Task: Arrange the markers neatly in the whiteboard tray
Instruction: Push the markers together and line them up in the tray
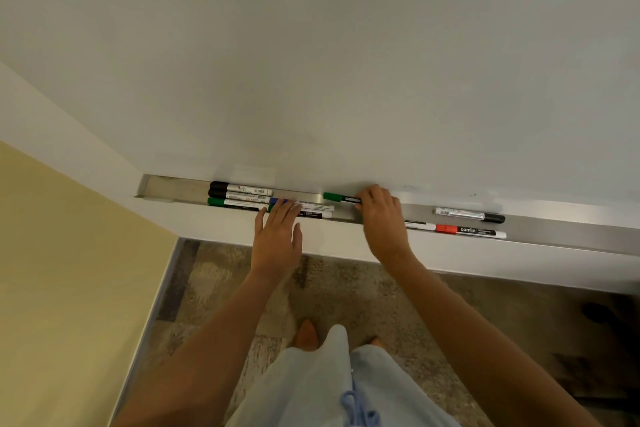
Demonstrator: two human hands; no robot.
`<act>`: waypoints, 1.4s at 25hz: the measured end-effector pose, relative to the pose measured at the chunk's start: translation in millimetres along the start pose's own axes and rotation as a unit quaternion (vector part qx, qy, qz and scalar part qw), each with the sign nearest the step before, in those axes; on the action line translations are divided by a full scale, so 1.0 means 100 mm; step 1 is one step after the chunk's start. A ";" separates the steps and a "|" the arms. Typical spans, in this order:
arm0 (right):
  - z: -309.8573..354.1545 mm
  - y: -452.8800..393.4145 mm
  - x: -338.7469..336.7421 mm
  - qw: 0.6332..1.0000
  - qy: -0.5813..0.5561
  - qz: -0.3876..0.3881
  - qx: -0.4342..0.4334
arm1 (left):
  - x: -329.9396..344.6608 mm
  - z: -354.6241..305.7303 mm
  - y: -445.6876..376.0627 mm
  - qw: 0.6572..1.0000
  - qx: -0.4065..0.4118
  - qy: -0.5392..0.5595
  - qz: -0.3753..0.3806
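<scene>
1. The whiteboard [346, 62] fills the space above my hands, and the floor [221, 291] shows below between my forearms.
2. The metal tray [561, 236] runs along the board's lower edge, from the left corner off to the right.
3. My left hand [277, 236] lies flat with straight fingers, the tips resting on a blue-capped marker [301, 203] and the marker lying just in front of it.
4. My right hand [382, 218] is curled around the barrel of a green-capped marker [341, 198], cap pointing left, near the tray's back wall.
5. At the tray's left end, two black-capped markers [242, 189] and a green-capped one [235, 203] lie side by side, caps to the left.
6. To the right of my right hand, a red-capped marker [471, 231] lies near the front edge, and a black-capped marker [469, 214] lies behind it, cap to the right.
</scene>
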State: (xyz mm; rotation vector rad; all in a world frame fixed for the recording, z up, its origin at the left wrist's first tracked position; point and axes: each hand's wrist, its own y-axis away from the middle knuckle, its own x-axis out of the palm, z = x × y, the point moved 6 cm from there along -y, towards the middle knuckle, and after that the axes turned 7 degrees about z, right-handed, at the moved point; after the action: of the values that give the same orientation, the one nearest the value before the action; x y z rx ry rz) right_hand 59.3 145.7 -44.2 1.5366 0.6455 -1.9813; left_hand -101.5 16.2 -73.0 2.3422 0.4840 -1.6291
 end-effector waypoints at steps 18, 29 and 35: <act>0.78 -0.24 0.36 0.992 -0.039 0.079 -0.093 | 0.08 0.15 0.14 0.999 0.017 -0.040 0.018; -0.31 0.44 0.12 0.981 -0.095 -0.089 0.142 | 0.09 -0.15 0.07 0.999 0.030 -0.015 0.030; -0.56 0.78 0.29 0.987 -0.057 -0.053 0.144 | 0.19 -0.23 0.03 0.997 0.013 -0.047 0.062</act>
State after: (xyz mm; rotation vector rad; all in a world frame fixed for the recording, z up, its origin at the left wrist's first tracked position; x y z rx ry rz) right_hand 146.1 121.8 -89.0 1.5637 0.4154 -2.3050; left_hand -74.0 24.8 -83.1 2.2515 0.2937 -1.6880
